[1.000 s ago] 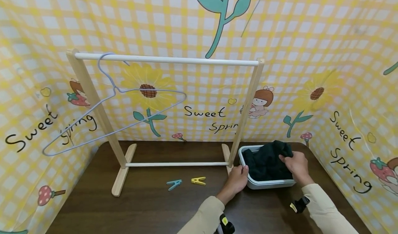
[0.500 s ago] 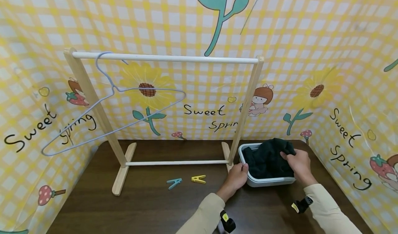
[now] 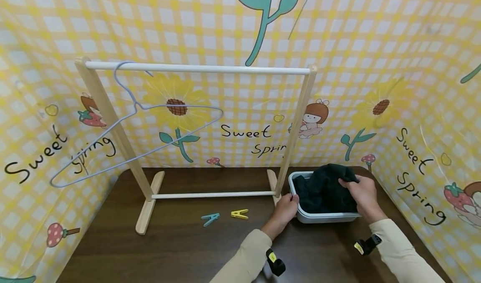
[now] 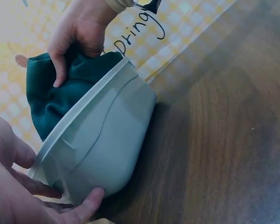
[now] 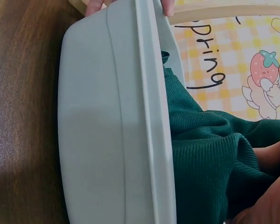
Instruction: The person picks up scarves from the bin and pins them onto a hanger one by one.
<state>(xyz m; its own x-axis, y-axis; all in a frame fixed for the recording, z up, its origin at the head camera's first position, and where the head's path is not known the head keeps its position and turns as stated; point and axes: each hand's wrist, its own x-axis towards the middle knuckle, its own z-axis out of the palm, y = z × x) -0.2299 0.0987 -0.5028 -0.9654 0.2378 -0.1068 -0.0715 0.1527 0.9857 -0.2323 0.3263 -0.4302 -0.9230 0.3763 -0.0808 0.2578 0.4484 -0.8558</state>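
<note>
Head view: a pale grey plastic bin stands on the dark wooden worktop, just right of the right foot of a wooden drying rack. A dark green garment is bunched inside the bin and rises above its rim.

Left hand: grips the bin's near left corner, fingers curled over the rim. In the left wrist view the thumb lies under the bin's outer wall and the other fingers hook over the rim at the corner.

Right hand: rests on top of the garment at the bin's right side, its grip closed on a fold of the cloth. The left wrist view shows its fingers pressed into the fabric; the right wrist view shows ribbed green knit gathered against the hand at the frame's lower right edge.

Surroundings: the rack carries a white top rail and a white lower rail between two wooden uprights. A light blue wire hanger hangs from the left end of the top rail, tilted, its lower corner reaching out past the left upright. Two clothes pegs lie on the worktop in front of the lower rail, well apart from the bin: a teal peg and, just right of it, a yellow peg. A yellow checked backdrop printed with flowers and lettering encloses the worktop on three sides.
</note>
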